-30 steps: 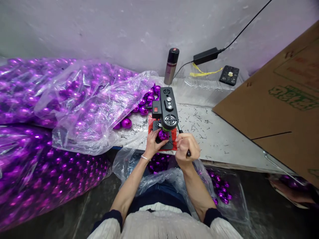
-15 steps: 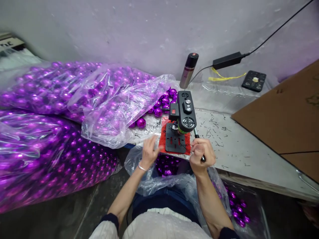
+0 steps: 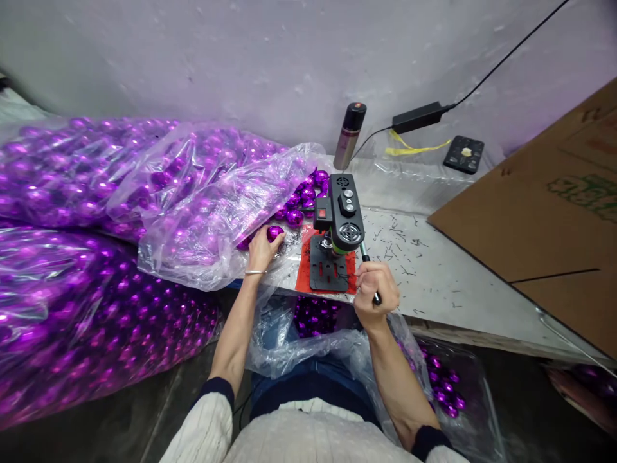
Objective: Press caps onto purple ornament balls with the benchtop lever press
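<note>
A small black bench drill (image 3: 343,215) stands on a red mat (image 3: 303,273) at the table's front edge. My right hand (image 3: 377,287) is closed around its lever handle. My left hand (image 3: 263,247) reaches left of the machine and closes on a shiny purple ball (image 3: 275,233) lying at the mouth of a clear plastic bag (image 3: 207,199) full of purple balls. The black base plate (image 3: 328,272) under the drill head carries nothing. Below the table edge, an open plastic bag (image 3: 313,318) on my lap holds several purple balls.
Large bags of purple balls (image 3: 87,289) fill the left side. A spray can (image 3: 349,135), a power adapter (image 3: 417,118) and a small black pad (image 3: 463,154) stand at the back by the wall. A cardboard sheet (image 3: 540,212) covers the right. Metal shavings litter the tabletop (image 3: 409,257).
The purple ball left the drill's base plate. My left hand dropped away from the machine, then reached left to a ball at the bag's mouth. My right hand stayed on the lever.
</note>
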`<state>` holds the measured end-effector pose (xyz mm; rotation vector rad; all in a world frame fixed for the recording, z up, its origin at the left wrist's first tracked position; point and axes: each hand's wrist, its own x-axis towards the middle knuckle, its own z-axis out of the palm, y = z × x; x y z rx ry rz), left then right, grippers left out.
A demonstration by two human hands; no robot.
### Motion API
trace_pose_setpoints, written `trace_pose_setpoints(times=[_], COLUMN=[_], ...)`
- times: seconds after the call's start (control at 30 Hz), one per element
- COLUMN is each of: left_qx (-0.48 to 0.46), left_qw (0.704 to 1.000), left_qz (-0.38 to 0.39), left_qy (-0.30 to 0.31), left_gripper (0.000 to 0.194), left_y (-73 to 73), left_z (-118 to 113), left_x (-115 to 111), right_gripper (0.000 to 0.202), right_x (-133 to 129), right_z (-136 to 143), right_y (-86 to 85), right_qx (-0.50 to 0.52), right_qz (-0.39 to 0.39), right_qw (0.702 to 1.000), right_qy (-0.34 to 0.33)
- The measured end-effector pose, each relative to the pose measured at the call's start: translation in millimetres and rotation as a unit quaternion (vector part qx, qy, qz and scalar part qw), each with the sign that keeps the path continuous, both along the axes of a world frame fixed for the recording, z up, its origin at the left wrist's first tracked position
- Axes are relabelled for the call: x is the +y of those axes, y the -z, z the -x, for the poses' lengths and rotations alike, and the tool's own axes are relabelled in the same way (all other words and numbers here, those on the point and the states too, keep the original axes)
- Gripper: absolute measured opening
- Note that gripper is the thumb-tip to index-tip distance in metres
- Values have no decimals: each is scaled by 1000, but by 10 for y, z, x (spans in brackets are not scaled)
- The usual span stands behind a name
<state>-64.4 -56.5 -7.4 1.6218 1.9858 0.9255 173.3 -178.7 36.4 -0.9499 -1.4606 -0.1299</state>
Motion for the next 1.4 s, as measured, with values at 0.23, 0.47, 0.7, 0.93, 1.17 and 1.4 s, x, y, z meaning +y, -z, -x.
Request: trace_pose_setpoints(times=[0.23, 0.47, 0.7, 0.93, 1.17, 1.4], left_qx=[-521, -435, -318, -161, -84, -102], left_qw=[848, 895, 937, 965, 960, 952], left_qz=[69, 78, -8, -86, -143, -160], left_qy=[66, 54, 144, 190, 227, 240], left_gripper=[55, 51, 52, 61, 62, 60], left_y=[146, 355, 432, 503, 560, 603], left_z=[-362, -778, -906, -924, -960, -953], left_x=[-417, -674, -642, -747, -745, -740], right_gripper=[29, 32, 29, 28, 27, 25], right_x=[-3, 13, 11, -5, -17, -34], right_z=[32, 60, 10, -7, -18, -29], right_y=[-77, -359, -353, -320, -316, -90], right_qx=[9, 36, 10, -15, -18, -17], right_qz=[4, 42, 36, 36, 31, 16], right_qw=[1000, 998, 999, 999, 999, 1000], right_qy=[11, 2, -10, -8, -20, -21])
